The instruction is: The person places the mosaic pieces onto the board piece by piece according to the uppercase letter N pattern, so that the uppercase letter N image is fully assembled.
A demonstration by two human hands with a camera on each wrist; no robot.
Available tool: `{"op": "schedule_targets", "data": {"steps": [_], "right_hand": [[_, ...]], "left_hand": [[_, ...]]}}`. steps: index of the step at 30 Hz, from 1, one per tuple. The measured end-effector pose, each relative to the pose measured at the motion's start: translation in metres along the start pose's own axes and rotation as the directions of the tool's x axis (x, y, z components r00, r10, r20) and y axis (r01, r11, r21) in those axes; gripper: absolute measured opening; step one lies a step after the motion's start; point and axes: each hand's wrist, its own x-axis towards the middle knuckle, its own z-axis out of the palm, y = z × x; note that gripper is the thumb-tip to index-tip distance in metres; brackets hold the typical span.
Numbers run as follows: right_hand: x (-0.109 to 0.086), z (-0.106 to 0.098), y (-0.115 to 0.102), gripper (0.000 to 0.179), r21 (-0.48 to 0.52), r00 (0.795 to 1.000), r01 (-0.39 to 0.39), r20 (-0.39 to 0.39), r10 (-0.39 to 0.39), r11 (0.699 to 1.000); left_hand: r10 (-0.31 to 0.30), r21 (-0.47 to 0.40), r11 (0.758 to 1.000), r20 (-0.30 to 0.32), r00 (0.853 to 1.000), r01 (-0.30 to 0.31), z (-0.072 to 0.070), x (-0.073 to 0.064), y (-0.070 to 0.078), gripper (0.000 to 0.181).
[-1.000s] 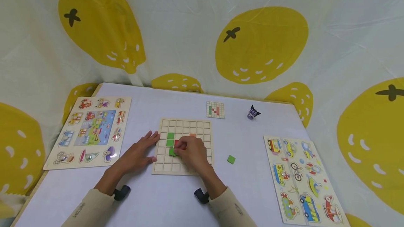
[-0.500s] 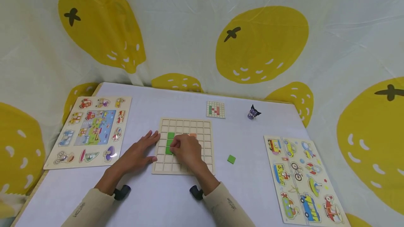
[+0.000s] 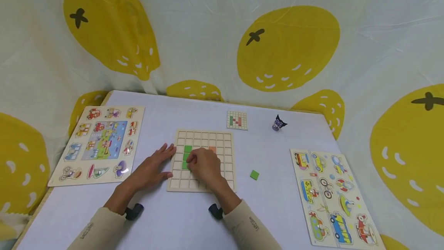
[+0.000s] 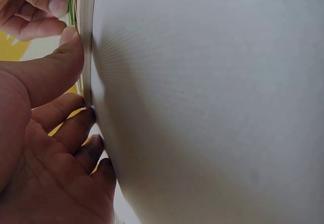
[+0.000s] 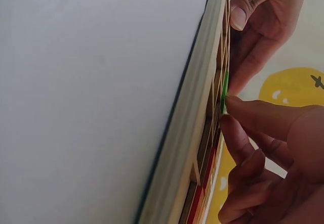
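Observation:
A wooden grid board [image 3: 204, 136] lies on the table under both hands. My right hand [image 3: 206, 167] is over its middle, thumb and fingertips pinching a green square tile [image 3: 185, 164] that lies in a cell of the left part. Two more green tiles [image 3: 187, 149] sit in line above it. An orange tile [image 3: 212, 149] shows behind the right hand. Red tiles [image 5: 208, 166] appear in the right wrist view; the right hand hides them in the head view. My left hand [image 3: 150, 171] has its fingers spread, touching the board's left edge.
One loose green tile [image 3: 254, 174] lies right of the board. Behind are a small pattern card [image 3: 237, 120] and a dark-eared figurine [image 3: 278, 123]. A picture puzzle [image 3: 79, 119] stands at the left, a vehicle puzzle [image 3: 333, 198] at the right. A lemon-print curtain [image 3: 197, 30] hangs behind.
My right hand has moved slightly left with the green tile, which went from lying askew to lining up below the other green ones. The left hand stays still.

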Motion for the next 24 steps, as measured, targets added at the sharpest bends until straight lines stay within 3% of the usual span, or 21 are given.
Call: {"op": "schedule_targets", "data": {"steps": [13,24], "right_hand": [[-0.024,-0.021,0.004,0.013,0.089,0.996,0.054,-0.076,-0.048,0.995],[-0.048,-0.051,0.023,0.020,0.153,0.988,-0.056,-0.135,0.077,0.987]], "left_hand": [[0.007,0.004,1.000,-0.003,1.000,-0.007,0.000,0.000,0.000,0.089],[0.020,0.003,1.000,-0.010,1.000,-0.020,0.000,-0.001,0.002,0.090]]}}
